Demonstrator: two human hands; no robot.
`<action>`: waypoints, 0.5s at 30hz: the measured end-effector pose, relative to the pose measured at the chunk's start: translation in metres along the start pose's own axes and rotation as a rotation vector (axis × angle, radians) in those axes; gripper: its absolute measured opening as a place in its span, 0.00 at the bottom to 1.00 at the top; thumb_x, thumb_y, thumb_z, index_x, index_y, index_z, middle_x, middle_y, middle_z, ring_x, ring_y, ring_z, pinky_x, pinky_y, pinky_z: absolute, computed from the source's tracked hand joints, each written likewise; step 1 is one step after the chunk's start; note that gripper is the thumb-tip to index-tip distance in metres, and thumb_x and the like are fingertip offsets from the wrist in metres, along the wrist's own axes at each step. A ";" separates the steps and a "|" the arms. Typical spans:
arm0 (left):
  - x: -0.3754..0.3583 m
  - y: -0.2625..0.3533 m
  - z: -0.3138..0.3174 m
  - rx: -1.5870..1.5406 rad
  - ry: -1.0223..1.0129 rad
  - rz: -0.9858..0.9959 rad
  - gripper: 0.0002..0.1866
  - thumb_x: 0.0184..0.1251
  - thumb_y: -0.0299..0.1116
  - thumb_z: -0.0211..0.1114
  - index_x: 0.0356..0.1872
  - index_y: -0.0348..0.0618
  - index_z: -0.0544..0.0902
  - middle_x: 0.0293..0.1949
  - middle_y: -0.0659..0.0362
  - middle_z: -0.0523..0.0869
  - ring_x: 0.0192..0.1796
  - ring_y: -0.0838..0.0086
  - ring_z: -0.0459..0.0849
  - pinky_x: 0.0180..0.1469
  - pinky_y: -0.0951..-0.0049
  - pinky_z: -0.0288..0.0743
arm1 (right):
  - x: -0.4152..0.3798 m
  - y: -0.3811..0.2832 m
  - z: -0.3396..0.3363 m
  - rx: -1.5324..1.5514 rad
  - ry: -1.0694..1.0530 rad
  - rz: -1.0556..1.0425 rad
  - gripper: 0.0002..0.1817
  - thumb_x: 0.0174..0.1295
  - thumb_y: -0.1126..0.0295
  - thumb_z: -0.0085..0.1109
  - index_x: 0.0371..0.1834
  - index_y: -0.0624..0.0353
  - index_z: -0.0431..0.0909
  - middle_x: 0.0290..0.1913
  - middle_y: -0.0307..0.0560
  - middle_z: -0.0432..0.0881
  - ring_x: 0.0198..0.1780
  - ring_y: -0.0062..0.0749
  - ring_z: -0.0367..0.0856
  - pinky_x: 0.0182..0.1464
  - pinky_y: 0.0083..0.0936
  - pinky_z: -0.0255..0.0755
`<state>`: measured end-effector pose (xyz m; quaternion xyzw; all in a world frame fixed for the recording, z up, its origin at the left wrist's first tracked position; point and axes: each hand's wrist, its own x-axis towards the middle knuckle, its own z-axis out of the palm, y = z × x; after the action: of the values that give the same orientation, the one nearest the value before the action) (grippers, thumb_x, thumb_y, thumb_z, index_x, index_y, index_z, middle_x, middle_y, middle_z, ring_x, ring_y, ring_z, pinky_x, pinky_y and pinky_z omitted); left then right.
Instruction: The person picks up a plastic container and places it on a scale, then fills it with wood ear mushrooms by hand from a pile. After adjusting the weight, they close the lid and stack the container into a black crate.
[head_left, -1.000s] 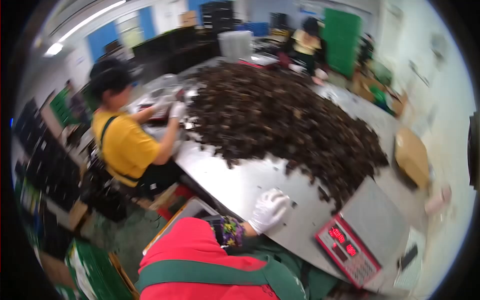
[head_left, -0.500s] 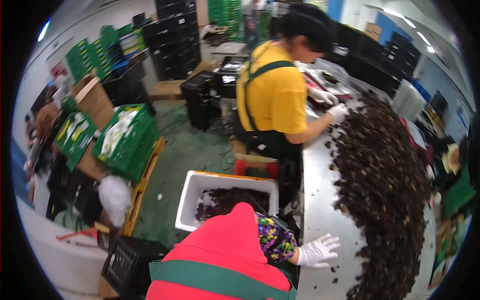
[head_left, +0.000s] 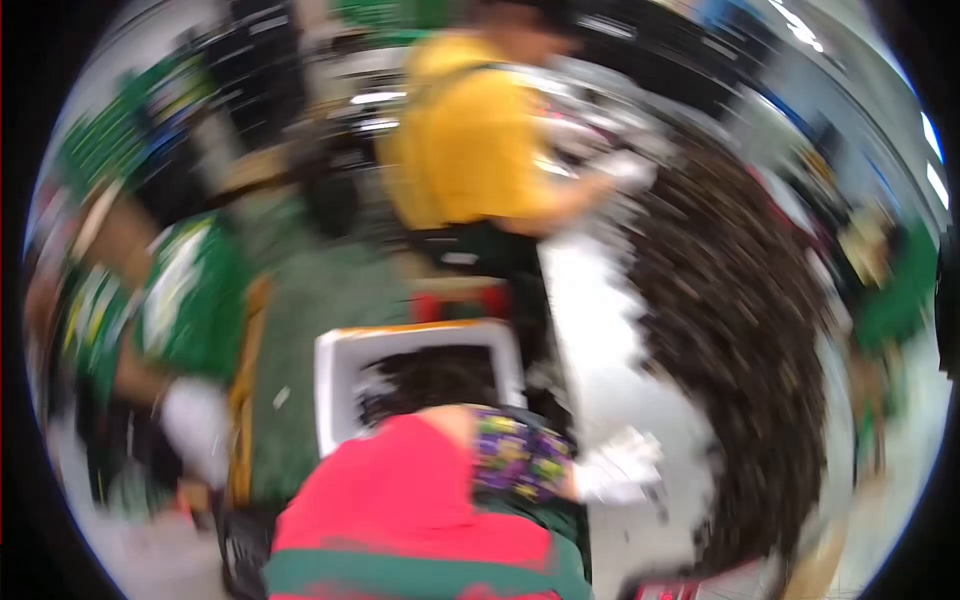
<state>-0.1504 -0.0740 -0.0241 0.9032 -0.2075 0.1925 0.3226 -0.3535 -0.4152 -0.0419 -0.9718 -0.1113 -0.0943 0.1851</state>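
Note:
My left hand (head_left: 618, 470), in a white glove and a patterned sleeve cover, is over the pale metal table (head_left: 600, 330) near its edge. Motion blurs it, but the fingers look stretched out and apart. A few dark bits lie beside the fingertips. Farther right spreads a long heap of small dark brown pieces (head_left: 740, 340), whose kind I cannot make out. My red-clothed shoulder (head_left: 390, 490) with a green strap fills the bottom of the view. My right hand is out of view.
A co-worker in a yellow shirt (head_left: 470, 140) stands farther up the table, gloved hands at the heap. On the floor beside my arm is a white box (head_left: 335, 390) with dark pieces inside. Green crates (head_left: 195, 300) stand left. A red-lit device (head_left: 680, 590) shows at the bottom.
The view has swung, shifting the co-worker, crates and box leftward, and is now blurred. My left hand appears slightly higher and farther left, and the red-lit device has entered at the bottom.

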 end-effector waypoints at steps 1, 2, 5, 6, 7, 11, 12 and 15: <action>0.005 -0.001 -0.009 0.034 0.043 0.086 0.20 0.58 0.50 0.67 0.48 0.54 0.85 0.55 0.50 0.81 0.59 0.51 0.76 0.58 0.50 0.70 | -0.012 0.015 0.003 0.051 0.015 0.036 0.31 0.65 0.60 0.68 0.72 0.42 0.73 0.70 0.48 0.74 0.71 0.46 0.71 0.75 0.52 0.59; 0.016 0.008 -0.025 0.006 -0.146 0.032 0.20 0.56 0.48 0.69 0.48 0.52 0.85 0.51 0.50 0.82 0.56 0.53 0.77 0.55 0.53 0.71 | -0.038 0.013 0.003 0.050 0.059 0.082 0.32 0.65 0.60 0.69 0.73 0.41 0.73 0.71 0.48 0.73 0.72 0.46 0.70 0.76 0.52 0.58; -0.011 -0.018 0.033 -0.148 0.001 0.083 0.20 0.60 0.45 0.70 0.53 0.51 0.84 0.57 0.50 0.80 0.63 0.50 0.73 0.64 0.48 0.64 | -0.005 -0.061 -0.050 -0.108 0.273 0.201 0.18 0.60 0.76 0.62 0.55 0.59 0.82 0.52 0.54 0.83 0.52 0.51 0.82 0.56 0.41 0.77; 0.003 0.001 0.008 -0.065 -0.112 0.072 0.19 0.63 0.41 0.69 0.54 0.49 0.84 0.59 0.48 0.79 0.66 0.47 0.71 0.69 0.46 0.61 | -0.015 -0.063 -0.057 -0.147 0.355 0.265 0.18 0.59 0.77 0.62 0.55 0.58 0.83 0.52 0.53 0.83 0.52 0.50 0.82 0.56 0.41 0.77; -0.003 -0.011 0.024 0.007 -0.051 0.168 0.18 0.64 0.38 0.67 0.54 0.46 0.83 0.59 0.46 0.78 0.67 0.46 0.71 0.72 0.45 0.58 | -0.027 -0.064 -0.065 -0.202 0.432 0.354 0.18 0.59 0.77 0.62 0.55 0.57 0.82 0.51 0.52 0.83 0.52 0.48 0.82 0.56 0.40 0.77; -0.002 -0.020 0.028 0.105 -0.112 0.125 0.18 0.70 0.37 0.62 0.55 0.37 0.81 0.64 0.40 0.77 0.71 0.40 0.66 0.73 0.43 0.55 | -0.091 -0.089 -0.078 -0.348 0.650 0.748 0.16 0.62 0.75 0.61 0.54 0.58 0.81 0.52 0.51 0.83 0.54 0.49 0.81 0.58 0.40 0.75; -0.001 -0.020 0.029 0.104 -0.091 0.161 0.17 0.71 0.36 0.62 0.55 0.38 0.81 0.64 0.40 0.76 0.73 0.41 0.64 0.73 0.44 0.57 | -0.105 -0.097 -0.078 -0.365 0.686 0.842 0.15 0.63 0.75 0.60 0.54 0.58 0.81 0.52 0.51 0.83 0.55 0.49 0.80 0.59 0.41 0.74; -0.004 -0.033 0.031 0.077 -0.150 0.215 0.16 0.71 0.33 0.61 0.56 0.40 0.80 0.65 0.46 0.76 0.73 0.45 0.64 0.72 0.47 0.58 | -0.147 -0.110 -0.075 -0.448 0.805 1.039 0.15 0.63 0.75 0.60 0.53 0.58 0.81 0.51 0.52 0.83 0.56 0.49 0.80 0.60 0.39 0.73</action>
<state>-0.1308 -0.0702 -0.0654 0.8992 -0.3193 0.1658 0.2489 -0.5319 -0.3706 0.0304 -0.8032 0.4681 -0.3675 0.0279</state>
